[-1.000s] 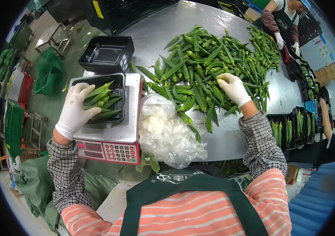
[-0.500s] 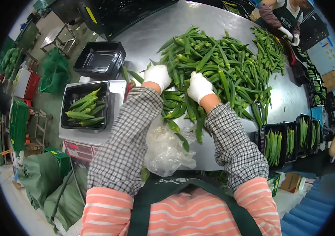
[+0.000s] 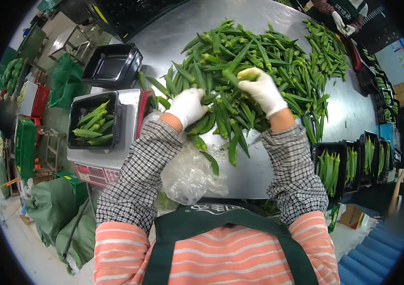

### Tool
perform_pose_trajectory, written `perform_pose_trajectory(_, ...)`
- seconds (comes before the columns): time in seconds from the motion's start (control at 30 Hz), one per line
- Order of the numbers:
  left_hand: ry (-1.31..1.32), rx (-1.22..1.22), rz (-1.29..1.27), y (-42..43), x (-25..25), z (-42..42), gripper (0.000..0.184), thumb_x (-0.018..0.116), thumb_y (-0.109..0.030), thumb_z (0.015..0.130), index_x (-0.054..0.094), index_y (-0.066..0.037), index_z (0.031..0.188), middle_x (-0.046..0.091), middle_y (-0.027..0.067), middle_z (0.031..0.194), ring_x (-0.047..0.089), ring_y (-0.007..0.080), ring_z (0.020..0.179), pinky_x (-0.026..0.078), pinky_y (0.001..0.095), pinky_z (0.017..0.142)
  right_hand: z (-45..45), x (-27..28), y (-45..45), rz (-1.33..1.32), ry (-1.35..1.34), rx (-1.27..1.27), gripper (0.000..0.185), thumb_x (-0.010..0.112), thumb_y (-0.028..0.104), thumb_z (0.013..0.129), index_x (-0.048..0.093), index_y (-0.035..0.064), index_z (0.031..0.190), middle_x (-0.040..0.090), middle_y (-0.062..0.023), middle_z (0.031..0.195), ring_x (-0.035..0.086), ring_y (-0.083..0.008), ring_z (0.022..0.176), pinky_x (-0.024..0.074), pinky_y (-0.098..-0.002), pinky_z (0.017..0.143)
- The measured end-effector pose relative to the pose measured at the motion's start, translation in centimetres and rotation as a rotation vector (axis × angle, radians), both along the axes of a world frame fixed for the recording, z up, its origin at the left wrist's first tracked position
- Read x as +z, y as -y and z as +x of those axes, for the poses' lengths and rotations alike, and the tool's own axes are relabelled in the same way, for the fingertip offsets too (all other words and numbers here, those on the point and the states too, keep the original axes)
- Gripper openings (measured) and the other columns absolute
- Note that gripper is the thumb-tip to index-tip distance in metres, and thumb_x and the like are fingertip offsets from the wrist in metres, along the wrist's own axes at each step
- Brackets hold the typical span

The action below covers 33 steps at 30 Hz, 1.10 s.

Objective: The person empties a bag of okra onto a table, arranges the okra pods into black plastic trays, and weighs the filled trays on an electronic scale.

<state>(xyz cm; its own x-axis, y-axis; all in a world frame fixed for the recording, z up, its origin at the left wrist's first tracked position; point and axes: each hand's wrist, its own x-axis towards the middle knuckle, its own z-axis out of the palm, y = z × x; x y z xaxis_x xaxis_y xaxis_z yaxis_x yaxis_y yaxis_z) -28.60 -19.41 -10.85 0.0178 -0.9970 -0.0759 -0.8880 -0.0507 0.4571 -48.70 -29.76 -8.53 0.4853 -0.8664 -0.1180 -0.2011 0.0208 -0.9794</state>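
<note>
A large heap of green okra [image 3: 278, 61] covers the middle of the metal table. My right hand [image 3: 263, 92], in a white glove, is raised over the heap with an okra pod [image 3: 232, 77] pinched in its fingers; the pod is smeared by motion. At the heap's left edge my gloved left hand [image 3: 186, 108] is closed among the pods, seemingly around okra, its fingertips partly hidden. Left of it, a black tray [image 3: 72, 138] with several okra pods sits on a scale [image 3: 128, 111].
Stacked black trays [image 3: 133, 71] stand behind the scale. A crumpled clear plastic bag [image 3: 187, 178] lies before me. Okra-filled black trays [image 3: 339, 183] line the right edge. A gloved co-worker [image 3: 346, 19] works at the far right. A large black crate [image 3: 130, 16] stands at the back.
My right hand has lifted from the heap and moved right, carrying an okra pod. My left hand has shifted slightly left and down. The whole view has also shifted a little.
</note>
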Motion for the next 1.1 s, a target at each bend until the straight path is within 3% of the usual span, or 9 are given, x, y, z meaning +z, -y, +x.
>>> perform_pose_trajectory(0.1,-0.078,0.019,-0.055,-0.5,-0.8,-1.4,0.031,0.065,-0.023,0.074,0.061,-0.001,0.096,0.063,0.0181,0.096,0.06,0.0323,0.093,0.047,0.0387,0.083,-3.8,2.3,-1.7,0.43,0.5,-0.149,0.023,0.061,0.005,0.08,0.059,0.001,0.102,0.062,-0.0071,0.089,0.06,-0.0145,0.07,0.0511,-0.029,0.064)
perform_pose_trajectory(0.17,-0.254,0.163,-0.101,-0.7,0.4,-2.2,0.03,0.065,-0.023,0.075,0.062,-0.001,0.095,0.064,0.0184,0.092,0.061,0.0333,0.089,0.048,0.0397,0.081,-6.1,0.4,-1.6,0.635,0.873,0.026,0.023,0.057,0.002,0.082,0.058,-0.0007,0.105,0.063,-0.0102,0.093,0.061,-0.0162,0.07,0.0516,-0.0304,0.064)
perform_pose_trajectory(0.23,-0.325,0.217,0.033,-0.7,0.6,-2.7,0.033,0.065,-0.028,0.076,0.064,0.001,0.091,0.065,0.0191,0.081,0.065,0.0306,0.074,0.05,0.0368,0.072,-7.5,-1.1,-3.0,0.769,1.138,0.007,0.028,0.053,0.003,0.085,0.054,-0.0039,0.112,0.061,-0.0151,0.1,0.06,-0.0197,0.075,0.0508,-0.0313,0.067)
perform_pose_trajectory(0.57,-0.001,0.152,0.275,-1.3,-1.9,-6.8,0.065,0.067,-0.034,0.072,0.043,0.006,0.117,0.062,0.024,0.1,0.061,0.0356,0.095,0.048,0.0379,0.084,-9.8,-3.8,-8.0,0.811,1.309,-0.014,0.048,0.058,0.027,0.087,0.047,-0.0024,0.124,0.06,-0.015,0.102,0.055,-0.0191,0.076,0.0456,-0.0297,0.066)
perform_pose_trajectory(0.73,0.096,0.119,0.294,-1.2,-1.1,-6.0,0.053,0.064,-0.026,0.073,0.044,0.005,0.111,0.063,0.02,0.102,0.062,0.0317,0.094,0.049,0.0377,0.082,-9.5,-3.2,-8.6,0.353,0.224,-0.355,0.019,0.06,0.016,0.082,0.06,0.0031,0.096,0.063,-0.0048,0.077,0.055,-0.0106,0.061,0.0445,-0.0226,0.056)
perform_pose_trajectory(0.87,0.076,0.155,0.285,-1.4,-2.6,-7.7,0.065,0.067,-0.03,0.071,0.04,0.006,0.118,0.061,0.0223,0.102,0.061,0.0336,0.095,0.049,0.0375,0.083,-5.7,-4.5,-8.2,-0.161,-0.321,-0.287,0.026,0.064,0.018,0.077,0.06,0.0014,0.097,0.061,-0.0054,0.076,0.058,-0.0126,0.064,0.0453,-0.0241,0.058)
perform_pose_trajectory(0.97,0.019,0.182,0.276,-1.6,-3.3,-7.0,0.066,0.068,-0.025,0.07,0.039,0.006,0.122,0.062,0.0229,0.101,0.061,0.034,0.095,0.049,0.0373,0.084,-3.1,-4.2,-8.9,-0.517,-0.826,-0.234,0.038,0.065,0.026,0.076,0.059,0.0011,0.105,0.063,-0.0141,0.086,0.062,-0.031,0.085,0.0487,-0.0376,0.079)
perform_pose_trajectory(1.0,0.002,0.194,0.283,-1.5,-3.3,-6.2,0.063,0.068,-0.023,0.071,0.04,0.006,0.12,0.062,0.0226,0.1,0.062,0.0334,0.095,0.049,0.0373,0.083,-2.5,-3.5,-9.0,-0.395,-0.936,-0.136,0.043,0.066,0.028,0.076,0.056,0.0038,0.11,0.061,-0.016,0.101,0.059,-0.0334,0.095,0.0479,-0.0419,0.084)
perform_pose_trajectory(1.1,-0.255,0.291,0.144,-2.4,-1.4,-3.8,0.052,0.069,-0.014,0.068,0.053,0.004,0.114,0.065,0.0204,0.093,0.065,0.0271,0.085,0.051,0.0342,0.076,-3.3,-5.3,-7.8,-0.378,-0.87,-0.132,0.038,0.062,0.025,0.077,0.058,0.0047,0.11,0.061,-0.017,0.106,0.06,-0.0336,0.095,0.0479,-0.0415,0.084)
